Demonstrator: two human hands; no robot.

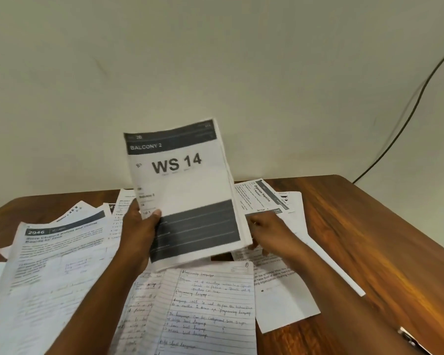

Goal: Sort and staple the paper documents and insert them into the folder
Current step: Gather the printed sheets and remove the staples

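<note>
My left hand (139,231) grips a stack of printed sheets (187,190) headed "WS 14", held upright above the table, thumb on the front page. My right hand (269,231) is behind the stack's lower right edge, fingers reaching toward it; whether it touches the stack is hidden. Loose papers cover the wooden table (369,239): a handwritten lined page (210,311) in front, a printed form marked "2946" (54,265) at the left, and an "Organize Napkins" sheet (262,198) behind the stack. No folder or stapler is clearly visible.
A pale wall rises behind the table, with a dark cable (408,116) running down it at the right. More white sheets (287,298) lie at the right of the pile. A small white and metallic object (410,339) sits at the table's near right edge.
</note>
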